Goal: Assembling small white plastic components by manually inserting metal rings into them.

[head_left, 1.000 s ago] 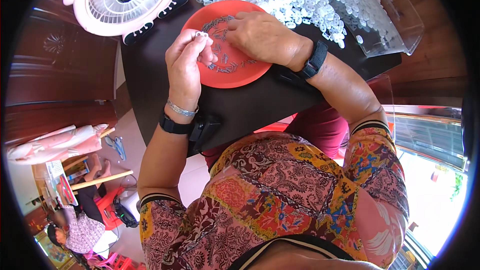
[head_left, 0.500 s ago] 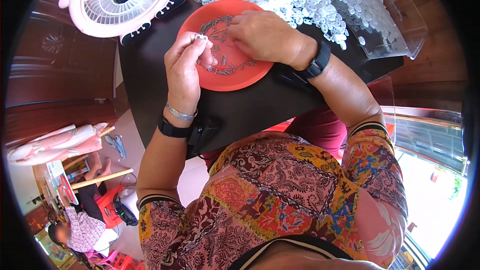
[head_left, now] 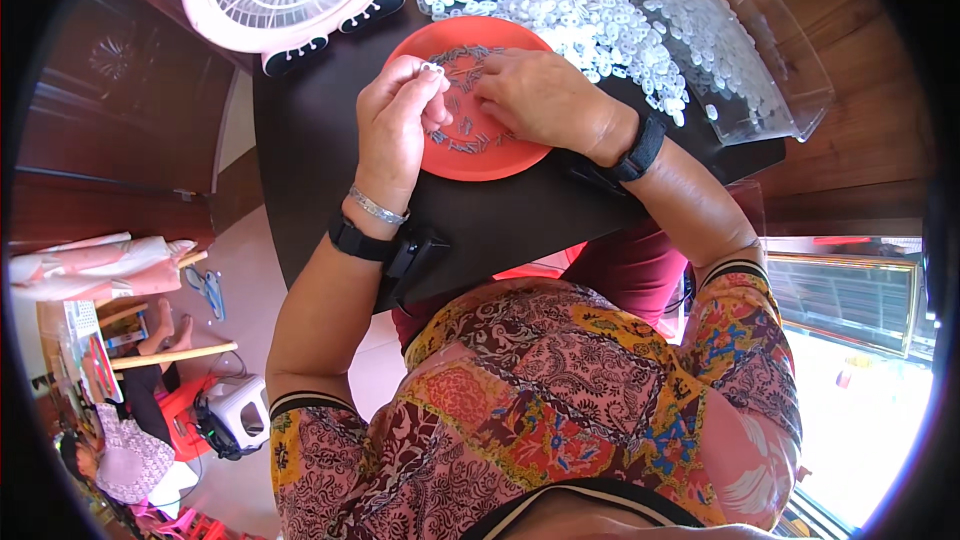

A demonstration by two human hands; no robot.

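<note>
Between the thumb and forefinger of my left hand (head_left: 393, 130), a small white plastic piece (head_left: 432, 69) with holes is pinched above the left side of a round orange-red dish (head_left: 480, 168). Small grey metal pins or screws (head_left: 466, 145) lie scattered in the dish; they are too small to tell apart. My right hand (head_left: 550, 105) reaches over the dish from the right. Its fingers are bent down and drawn together among the metal pieces, and whatever they hold is hidden.
Behind the dish, many white plastic pieces (head_left: 560, 0) are heaped on the dark table (head_left: 470, 225). A clear bin (head_left: 800, 110) of them lies at the right. A pink fan (head_left: 300, 0) stands at the far left. Another person (head_left: 135, 455) sits at the lower left.
The whole view has shifted slightly, with the dish and fan now farther right. My left hand keeps its pinch on the white piece; my right hand stays at the dish.
</note>
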